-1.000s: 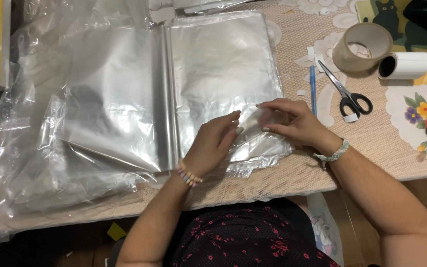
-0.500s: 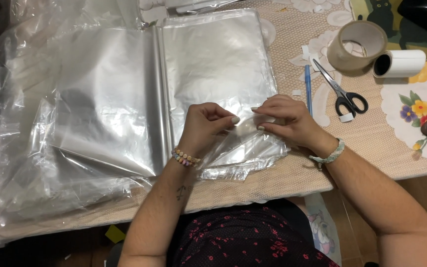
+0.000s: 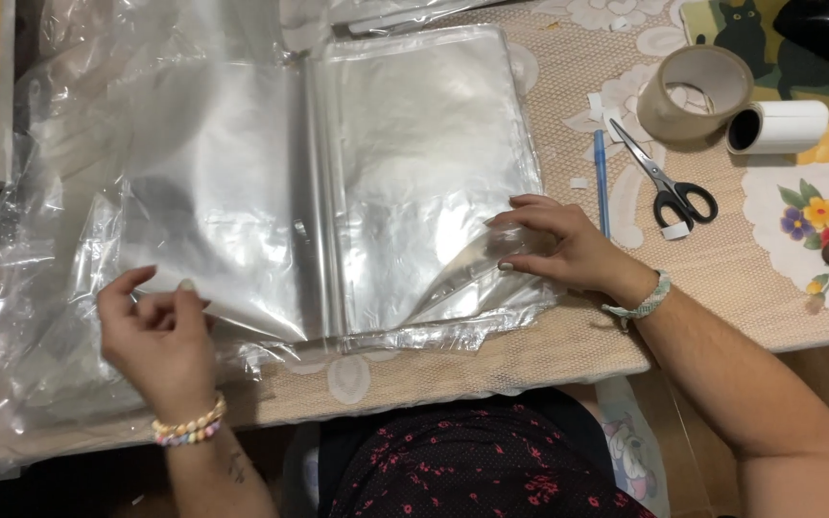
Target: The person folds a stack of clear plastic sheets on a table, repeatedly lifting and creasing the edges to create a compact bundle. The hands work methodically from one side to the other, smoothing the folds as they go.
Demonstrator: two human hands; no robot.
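Two bare forearms are seen from above, reaching over a worktop (image 3: 530,360) covered by a beige lace-patterned cloth. The left hand (image 3: 160,336), entering from 6 o'clock with a beaded bracelet at the wrist, is curled with fingers bent, and the lower corner of a clear plastic sheet (image 3: 208,221) is pinched between thumb and fingertips. The right hand (image 3: 554,245), entering from 4 o'clock with a pale bracelet at the wrist, is held loosely cupped, and a lifted corner of the stack of clear plastic sleeves (image 3: 429,163) is gripped under its fingers. The stack lies at the centre of the worktop, opened like a book along a central fold.

At 2 o'clock from the right hand, scissors (image 3: 664,177), a blue pen (image 3: 601,177), a roll of brown tape (image 3: 693,91) and a white roll (image 3: 779,127) are laid out. The plastic layers are glossy and overlapping, so their count cannot be made out; the left edge is lost in crumpled wrap.
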